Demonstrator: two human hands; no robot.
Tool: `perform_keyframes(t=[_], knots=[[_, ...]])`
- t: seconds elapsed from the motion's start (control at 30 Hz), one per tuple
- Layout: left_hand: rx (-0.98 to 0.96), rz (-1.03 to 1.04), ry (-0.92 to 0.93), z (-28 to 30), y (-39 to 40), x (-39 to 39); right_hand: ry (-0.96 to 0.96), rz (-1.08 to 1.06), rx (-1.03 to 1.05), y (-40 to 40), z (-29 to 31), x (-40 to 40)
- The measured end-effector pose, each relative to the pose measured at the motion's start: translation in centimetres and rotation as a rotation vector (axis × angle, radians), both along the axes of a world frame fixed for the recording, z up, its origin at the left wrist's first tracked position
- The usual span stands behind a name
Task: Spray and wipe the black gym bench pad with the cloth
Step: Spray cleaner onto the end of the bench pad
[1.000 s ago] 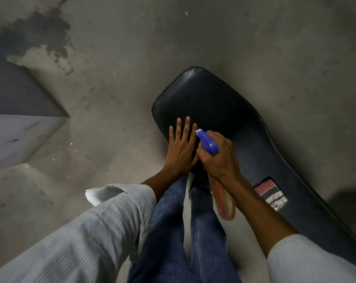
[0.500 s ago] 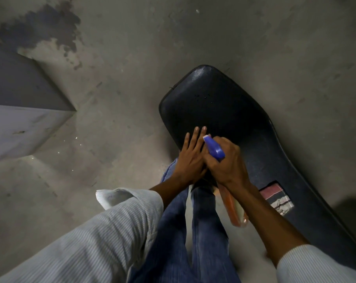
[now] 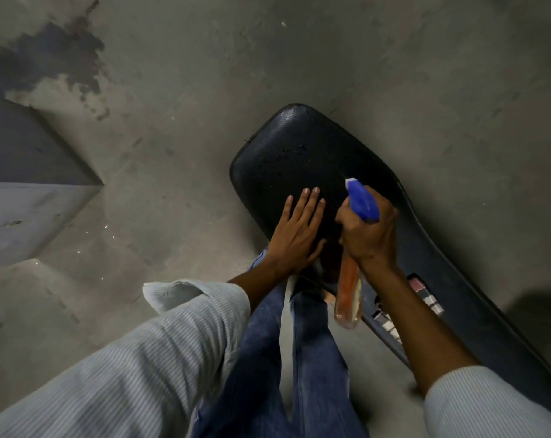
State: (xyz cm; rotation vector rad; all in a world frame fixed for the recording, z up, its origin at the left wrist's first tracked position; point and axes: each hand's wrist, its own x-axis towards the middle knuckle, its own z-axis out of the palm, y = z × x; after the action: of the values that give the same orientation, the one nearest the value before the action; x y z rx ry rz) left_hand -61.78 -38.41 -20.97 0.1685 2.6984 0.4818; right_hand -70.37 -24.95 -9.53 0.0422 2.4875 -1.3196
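The right hand [image 3: 367, 235] grips an orange spray bottle [image 3: 350, 295] with a blue nozzle; the left hand [image 3: 294, 235] lies flat, fingers spread, on the droplet-speckled, pebbled black bench pad [image 3: 287, 150].

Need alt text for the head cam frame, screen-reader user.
Seen from above, a person's right hand aims a blue-headed spray bottle at a black bench pad, while the left hand lies flat and open on the pad. Droplets dot the pad; a checked cloth lies on it behind the right forearm.
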Motion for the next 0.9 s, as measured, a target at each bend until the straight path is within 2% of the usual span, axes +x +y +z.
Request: perform_keyframes(t=[0.2, 0.4, 0.47, 0.7, 0.9], knots=[[-0.018, 0.005, -0.011, 0.6, 0.2, -0.1, -0.032, -0.152, -0.001, 2.4, -0.1, 1.3], [-0.017, -0.078, 0.031, 0.3, 0.5, 0.6, -0.13, -0.065, 0.021, 4.5, -1.1, 4.9], [-0.039, -0.102, 0.035, 0.0, 0.5, 1.0, -0.152, -0.094, 0.038, 5.3, -1.4, 5.9], [-0.075, -0.125, 0.109, -0.4, 0.8, 0.5, -0.126, -0.235, 0.038, 8.1, -1.9, 6.4], [-0.083, -0.285, 0.13, -1.2, 1.9, -0.7, -0.092, -0.341, 0.037, 8.9, -2.1, 5.7]])
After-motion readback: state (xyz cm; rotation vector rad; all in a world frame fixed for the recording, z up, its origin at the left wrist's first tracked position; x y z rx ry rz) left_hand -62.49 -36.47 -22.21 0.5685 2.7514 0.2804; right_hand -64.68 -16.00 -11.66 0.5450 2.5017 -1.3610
